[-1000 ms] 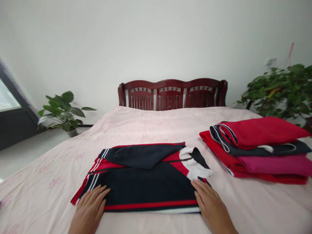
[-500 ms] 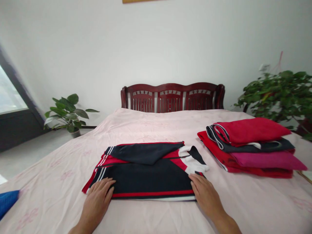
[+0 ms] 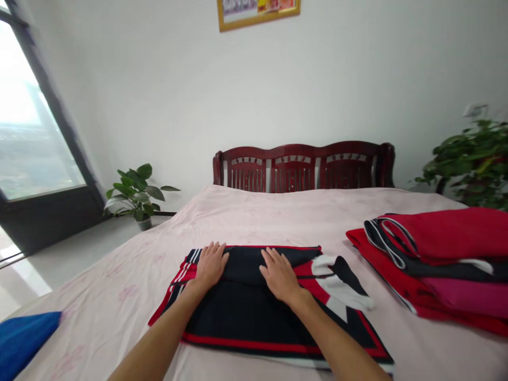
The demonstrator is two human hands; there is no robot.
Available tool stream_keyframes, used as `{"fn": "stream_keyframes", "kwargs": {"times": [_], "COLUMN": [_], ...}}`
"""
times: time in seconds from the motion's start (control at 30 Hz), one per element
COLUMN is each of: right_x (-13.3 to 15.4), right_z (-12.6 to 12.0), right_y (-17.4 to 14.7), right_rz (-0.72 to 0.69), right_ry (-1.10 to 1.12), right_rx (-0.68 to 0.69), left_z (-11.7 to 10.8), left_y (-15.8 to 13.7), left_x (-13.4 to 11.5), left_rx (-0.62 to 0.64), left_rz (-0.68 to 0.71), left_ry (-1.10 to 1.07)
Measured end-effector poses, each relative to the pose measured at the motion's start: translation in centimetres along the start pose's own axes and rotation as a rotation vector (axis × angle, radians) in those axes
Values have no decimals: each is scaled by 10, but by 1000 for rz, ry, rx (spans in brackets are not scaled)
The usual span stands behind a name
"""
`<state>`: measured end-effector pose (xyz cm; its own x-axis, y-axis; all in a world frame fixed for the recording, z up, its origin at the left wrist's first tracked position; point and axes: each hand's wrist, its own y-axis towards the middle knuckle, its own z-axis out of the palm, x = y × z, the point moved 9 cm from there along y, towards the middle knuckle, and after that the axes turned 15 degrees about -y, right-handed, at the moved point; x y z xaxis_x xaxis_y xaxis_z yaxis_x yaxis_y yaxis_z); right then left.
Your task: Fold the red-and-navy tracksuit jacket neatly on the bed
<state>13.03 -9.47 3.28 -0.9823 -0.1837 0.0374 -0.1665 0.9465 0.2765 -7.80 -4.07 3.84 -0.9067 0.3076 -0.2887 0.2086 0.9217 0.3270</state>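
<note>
A dark navy jacket point(image 3: 246, 312) with red and white trim lies folded on the bed before me, its white collar at the right end. My left hand point(image 3: 211, 264) rests flat on the folded part near the striped cuff and hem, fingers stretched toward the far edge. Palm down, my right hand point(image 3: 280, 275) lies on the same navy fabric left of the collar, its fingers spread. Neither hand grips the cloth. My forearms cover parts of the jacket's near half.
To the right sits a stack of folded red, dark and magenta clothes point(image 3: 440, 238). A blue cloth point(image 3: 27, 338) lies at the left edge of the pink bedsheet point(image 3: 119, 296). The wooden headboard point(image 3: 293, 169) stands behind; potted plants point(image 3: 137, 190) flank the bed.
Both hands have moved from the jacket's near corners forward and inward onto its far folded part. The camera view has turned left and up slightly. The jacket's near right corner now spreads further out.
</note>
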Motion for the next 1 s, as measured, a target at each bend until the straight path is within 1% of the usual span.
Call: {"fn": "stream_keyframes", "kwargs": {"times": [0.07, 0.13, 0.2, 0.27, 0.37, 0.43, 0.5, 0.57, 0.63, 0.7, 0.77, 0.83, 0.9, 0.93, 1.0], "right_x": [-1, -15, -39, -70, -115, -139, -155, -164, -167, -168, -165, -157, -136, -120, -77], "right_z": [17, 37, 60, 78, 87, 89, 89, 89, 87, 83, 76, 65, 48, 40, 28], "right_y": [17, 28, 30, 27, 19, 14, 10, 9, 8, 7, 4, 2, 2, 1, 0], "right_rz": [10, 28, 66, 127, 210, 264, 301, 311, 297, 282, 282, 296, 280, 254, 166], "right_ry": [-37, -87, -138, -191, -266, -301, -319, -323, -311, -292, -288, -303, -303, -285, -209], "right_rx": [31, 82, 179, 254, 254, 258, 272, 270, 264, 275, 307, 305, 238, 191, 116], "left_z": [10, 22, 33, 41, 47, 47, 45, 42, 40, 33, 18, -3, -21, -27, -32], "left_y": [11, 12, 6, -2, -9, -10, -11, -11, -9, -6, -4, -8, -18, -25, -38], "left_x": [13, 34, 56, 72, 83, 88, 94, 101, 108, 117, 131, 153, 177, 188, 201], "left_rx": [22, 71, 121, 144, 132, 90, 22, -27, -32, -14, -15, -49, -91, -104, -120], "left_rz": [-35, -96, -157, -198, -225, -256, -316, -374, -397, -393, -399, -440, -522, -569, -638], "left_ry": [20, 36, 44, 51, 51, 27, -34, -104, -164, -232, -316, -387, -439, -464, -518]}}
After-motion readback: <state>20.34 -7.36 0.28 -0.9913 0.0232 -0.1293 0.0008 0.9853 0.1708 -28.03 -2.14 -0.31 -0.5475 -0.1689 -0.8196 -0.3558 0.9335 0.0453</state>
